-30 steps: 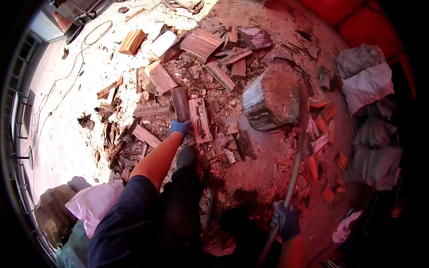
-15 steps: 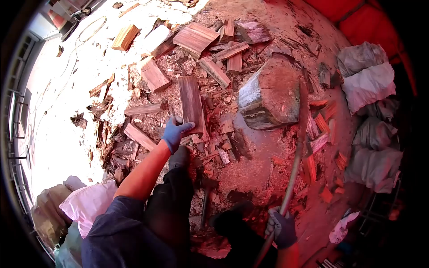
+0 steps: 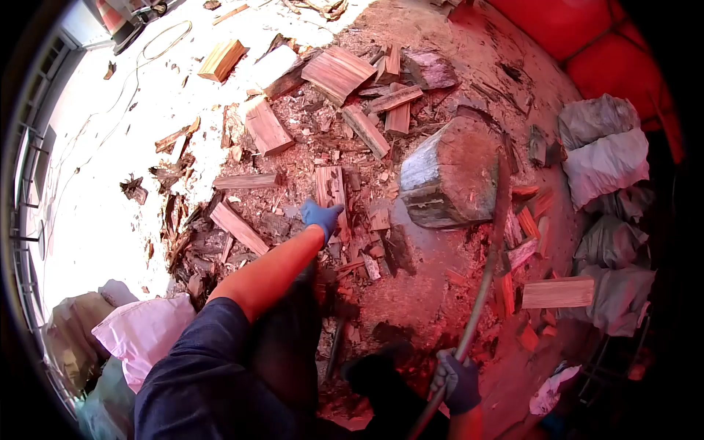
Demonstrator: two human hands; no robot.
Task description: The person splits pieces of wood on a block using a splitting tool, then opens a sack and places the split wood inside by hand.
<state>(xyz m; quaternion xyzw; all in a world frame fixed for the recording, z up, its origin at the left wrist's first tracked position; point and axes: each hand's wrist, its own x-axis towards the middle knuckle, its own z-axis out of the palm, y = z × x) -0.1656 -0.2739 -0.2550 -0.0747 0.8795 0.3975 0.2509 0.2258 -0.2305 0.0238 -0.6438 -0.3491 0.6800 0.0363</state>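
My left hand (image 3: 320, 216), in a blue glove, is stretched out with thumb and fingers apart. It is over the wood chips beside a narrow split piece of wood (image 3: 331, 189); I cannot tell whether it touches it. My right hand (image 3: 456, 381), gloved, is closed around a long, slightly curved wooden tool handle (image 3: 477, 308). The handle's dark far end reaches up beside the chopping block (image 3: 458, 176), and its kind is unclear. At the right, a split log (image 3: 559, 292) shows in front of grey sacks, apart from both hands.
Several split logs (image 3: 339, 73) lie on the chip-covered ground. Grey sacks (image 3: 609, 165) line the right side, under a red tarp (image 3: 623, 66). More sacks (image 3: 147, 330) stand at lower left. A dark hammer-like tool (image 3: 339, 330) is near my feet. A traffic cone (image 3: 114, 20) stands far left.
The split log that my left hand held is out of it, and a split log now shows at the right. My left hand has moved slightly right. My right hand still grips the handle.
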